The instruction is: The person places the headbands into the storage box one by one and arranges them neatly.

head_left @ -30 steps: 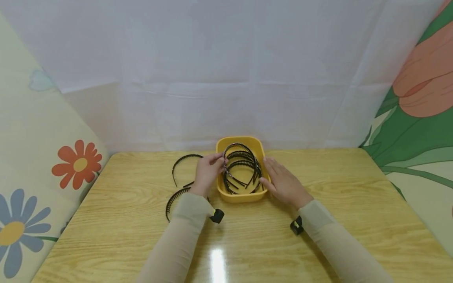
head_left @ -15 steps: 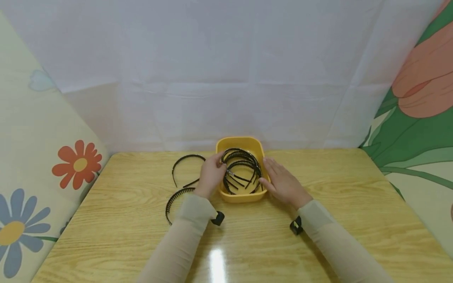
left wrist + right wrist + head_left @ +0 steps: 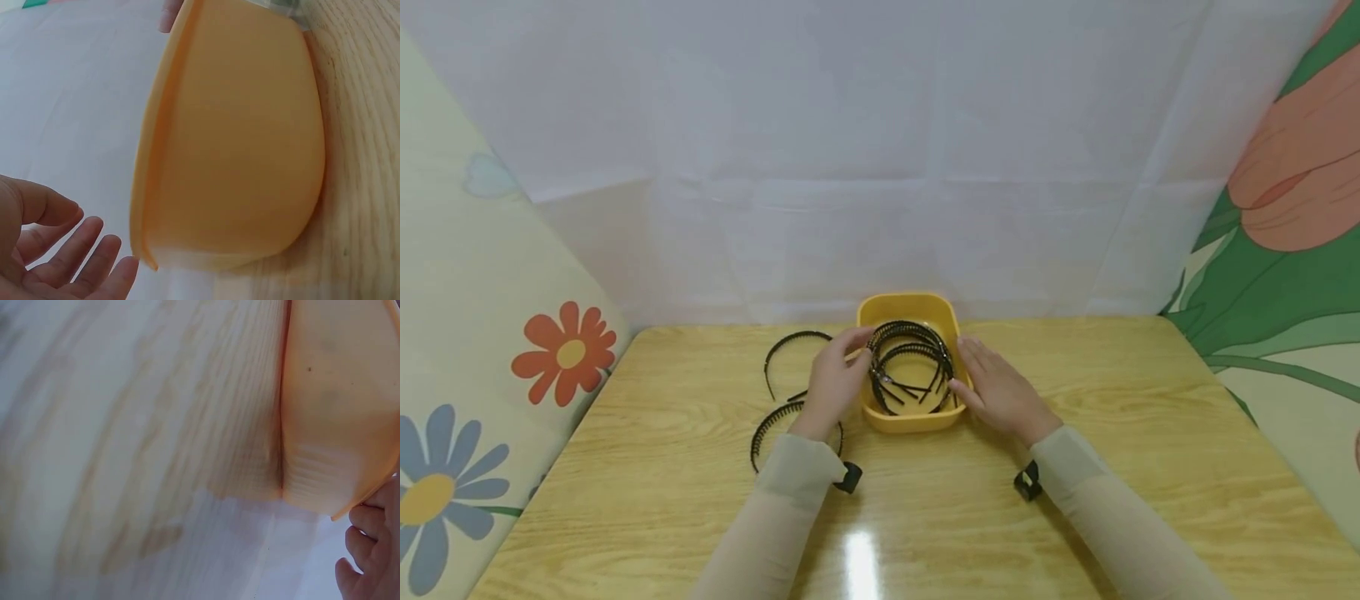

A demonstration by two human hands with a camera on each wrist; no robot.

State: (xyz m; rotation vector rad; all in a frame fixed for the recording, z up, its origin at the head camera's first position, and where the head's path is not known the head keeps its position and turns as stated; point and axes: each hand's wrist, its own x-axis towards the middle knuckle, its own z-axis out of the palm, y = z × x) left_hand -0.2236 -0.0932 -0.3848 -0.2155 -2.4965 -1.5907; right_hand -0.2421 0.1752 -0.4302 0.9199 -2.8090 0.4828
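Several black headbands (image 3: 917, 327), some with comb teeth, lie overlapping in a yellow plastic basket (image 3: 913, 423). My left hand (image 3: 835, 379) is by the basket's left rim in the head view. Its loosely bent fingers (image 3: 94, 265) hold nothing and are beside the rim in the left wrist view. On the other side, my right hand (image 3: 1000, 392) rests against the right rim, fingers extended and thumb at the edge. Partly behind the left hand and wrist, a thin headband (image 3: 786, 338) and a toothed headband (image 3: 757, 442) lie on the table.
The wood-grain table (image 3: 925, 525) stretches around the basket. A white cloth (image 3: 880, 183) hangs behind it, with flower-patterned panels (image 3: 1285, 275) at the sides. Both wrists wear small black devices (image 3: 847, 478).
A headband in my left hand has been lowered into the basket and let go among the others. The left hand has then drawn back slightly left. The right hand has stayed in place.
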